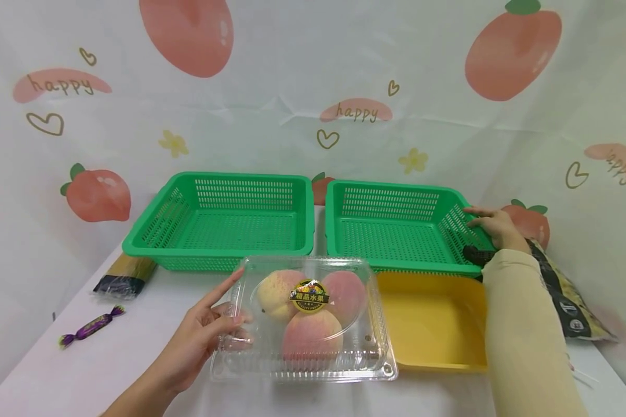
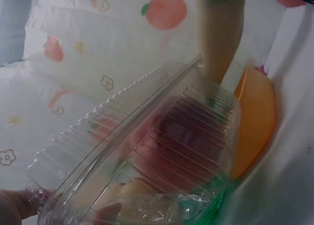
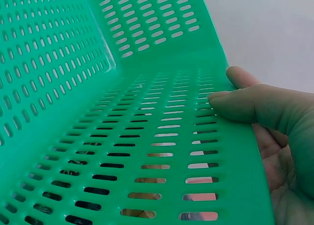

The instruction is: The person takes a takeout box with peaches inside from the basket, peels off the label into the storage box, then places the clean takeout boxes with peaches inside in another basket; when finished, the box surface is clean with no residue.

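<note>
My left hand [image 1: 203, 333] grips the left side of a clear plastic clamshell box [image 1: 229, 365], its thumb on the near side. Inside the box lie three peaches [image 1: 313, 333] beneath a round black and gold label [image 1: 309, 296]. In the left wrist view the box [image 2: 117, 132] stands tilted, with part of the hand at the lower left. My right hand [image 1: 495, 227] holds the right rim of the right green basket [image 1: 386, 188]. The right wrist view shows that thumb on the inner face of the basket wall [image 3: 216, 53], the other fingers behind it.
Another green basket [image 1: 130, 246] stands at the left. A yellow bin [image 1: 433, 324] sits in front of the right basket. A purple wrapped candy [image 1: 92, 327] and a brown packet [image 1: 125, 275] lie at the left. A dark printed bag [image 1: 568, 301] lies beyond my right sleeve.
</note>
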`<action>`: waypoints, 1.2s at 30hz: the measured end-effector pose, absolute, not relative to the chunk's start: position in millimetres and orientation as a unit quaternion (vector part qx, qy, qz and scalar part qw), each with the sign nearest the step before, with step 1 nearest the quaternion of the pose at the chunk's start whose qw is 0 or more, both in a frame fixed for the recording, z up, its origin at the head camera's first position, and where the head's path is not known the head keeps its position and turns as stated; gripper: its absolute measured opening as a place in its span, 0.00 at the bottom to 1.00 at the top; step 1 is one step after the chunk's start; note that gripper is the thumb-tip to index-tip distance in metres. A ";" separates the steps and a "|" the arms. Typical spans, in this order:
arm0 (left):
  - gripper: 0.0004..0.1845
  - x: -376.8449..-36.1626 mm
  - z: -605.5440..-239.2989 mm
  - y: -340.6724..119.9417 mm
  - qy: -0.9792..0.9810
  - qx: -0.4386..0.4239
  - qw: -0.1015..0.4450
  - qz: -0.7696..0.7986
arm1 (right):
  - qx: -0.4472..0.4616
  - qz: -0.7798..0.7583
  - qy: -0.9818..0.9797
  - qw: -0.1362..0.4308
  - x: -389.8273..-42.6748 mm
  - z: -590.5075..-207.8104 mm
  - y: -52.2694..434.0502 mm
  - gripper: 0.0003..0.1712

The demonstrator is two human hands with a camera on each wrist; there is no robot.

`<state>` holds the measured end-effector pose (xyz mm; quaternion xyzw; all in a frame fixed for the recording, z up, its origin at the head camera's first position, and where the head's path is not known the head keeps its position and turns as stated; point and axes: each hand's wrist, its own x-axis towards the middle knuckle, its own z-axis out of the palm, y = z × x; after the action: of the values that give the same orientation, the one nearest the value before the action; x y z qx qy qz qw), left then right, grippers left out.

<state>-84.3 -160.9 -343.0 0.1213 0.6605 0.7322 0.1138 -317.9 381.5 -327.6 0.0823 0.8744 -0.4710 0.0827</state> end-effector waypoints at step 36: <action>0.36 -81.3 -374.2 -166.8 0.827 0.068 0.142 0.539 | 0.052 -0.457 0.883 0.088 -319.6 -327.5 385.1 0.32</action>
<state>-81.3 -166.8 -374.2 0.0677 0.8275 0.5390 0.1424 -319.6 385.1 -327.5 0.0520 0.8835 -0.4572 0.0877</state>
